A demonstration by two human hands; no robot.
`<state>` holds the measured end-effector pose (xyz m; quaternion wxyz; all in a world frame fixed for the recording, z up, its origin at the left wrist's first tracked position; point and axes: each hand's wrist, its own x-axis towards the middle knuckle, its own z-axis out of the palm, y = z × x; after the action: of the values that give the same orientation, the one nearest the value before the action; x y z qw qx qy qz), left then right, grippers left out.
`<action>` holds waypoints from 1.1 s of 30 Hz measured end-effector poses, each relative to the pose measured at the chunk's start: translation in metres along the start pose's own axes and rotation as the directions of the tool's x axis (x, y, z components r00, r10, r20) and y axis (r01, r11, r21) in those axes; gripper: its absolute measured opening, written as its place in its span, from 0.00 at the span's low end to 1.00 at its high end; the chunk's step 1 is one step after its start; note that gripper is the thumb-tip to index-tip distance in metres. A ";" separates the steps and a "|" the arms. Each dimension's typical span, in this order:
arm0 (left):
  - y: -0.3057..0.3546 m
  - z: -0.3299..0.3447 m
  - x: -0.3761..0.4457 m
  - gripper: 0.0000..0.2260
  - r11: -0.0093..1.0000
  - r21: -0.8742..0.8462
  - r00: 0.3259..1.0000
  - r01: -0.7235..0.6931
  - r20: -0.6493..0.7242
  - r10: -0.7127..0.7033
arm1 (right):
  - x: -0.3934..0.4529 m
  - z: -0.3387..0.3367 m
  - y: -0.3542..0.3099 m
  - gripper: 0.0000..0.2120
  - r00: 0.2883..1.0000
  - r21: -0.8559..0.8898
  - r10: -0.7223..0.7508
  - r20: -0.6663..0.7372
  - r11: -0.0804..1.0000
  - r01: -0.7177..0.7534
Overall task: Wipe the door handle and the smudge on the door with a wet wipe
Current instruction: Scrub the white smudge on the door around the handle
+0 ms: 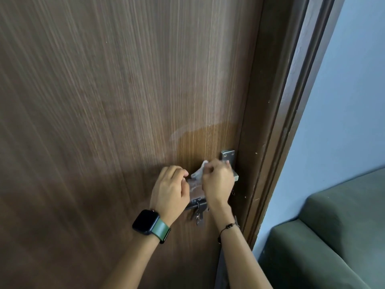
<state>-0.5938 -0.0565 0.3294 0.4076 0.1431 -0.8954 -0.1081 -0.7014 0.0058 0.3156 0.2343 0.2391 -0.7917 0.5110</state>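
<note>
The wet wipe (pixel 199 173) is soft, limp and light, bunched on the door handle (pixel 229 163); the right hand (pixel 217 181) pinches it with curled fingers. The left hand (pixel 169 189), just left of the handle, curls around a clear packet (pixel 194 187). I think a bunched grip holds best on the slippery metal.

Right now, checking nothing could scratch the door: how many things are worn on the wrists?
2. A dark smartwatch on a green band sits on the left wrist, and a thin black cord bracelet circles the right wrist. Undersides of both wrists are hidden.
</note>
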 end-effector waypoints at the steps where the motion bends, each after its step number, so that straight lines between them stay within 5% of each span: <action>1: 0.000 -0.001 -0.001 0.07 1.000 0.004 1.000 0.001 0.006 -0.001 | 0.012 -0.009 -0.004 0.11 0.996 0.027 0.010 -0.094 1.000 -0.007; 5: -0.002 -0.002 -0.001 0.07 1.000 0.020 1.000 0.007 0.004 -0.007 | 0.062 -0.016 -0.017 0.06 0.961 0.073 0.053 -0.273 0.997 -0.034; 12: -0.005 -0.005 0.000 0.04 0.999 0.049 1.000 0.011 0.002 -0.012 | -0.002 0.012 -0.016 0.06 0.945 0.021 -0.323 0.056 0.947 0.322; 18: -0.010 -0.009 -0.002 0.06 0.999 0.026 0.999 0.045 -0.024 -0.045 | 0.060 -0.016 0.006 0.09 0.967 -0.044 -0.146 -0.211 0.989 0.139; 24: -0.001 -0.009 0.004 0.11 1.000 0.013 0.999 0.015 -0.029 -0.015 | -0.017 0.018 0.009 0.10 0.921 -0.030 -0.384 0.056 0.922 0.386; 30: 0.000 -0.009 0.005 0.11 1.000 0.005 1.000 0.013 -0.024 -0.013 | 0.062 -0.010 0.006 0.09 0.945 0.132 0.005 -0.326 0.990 0.040; 33: 0.000 -0.005 0.002 0.12 1.000 0.011 0.999 0.017 -0.031 -0.017 | 0.036 0.017 -0.011 0.13 0.951 0.114 -0.060 -0.302 0.989 0.098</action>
<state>-0.5908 -0.0575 0.3339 0.4197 0.1545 -0.8883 -0.1044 -0.7249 -0.0189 0.3396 0.3555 0.2053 -0.7028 0.5809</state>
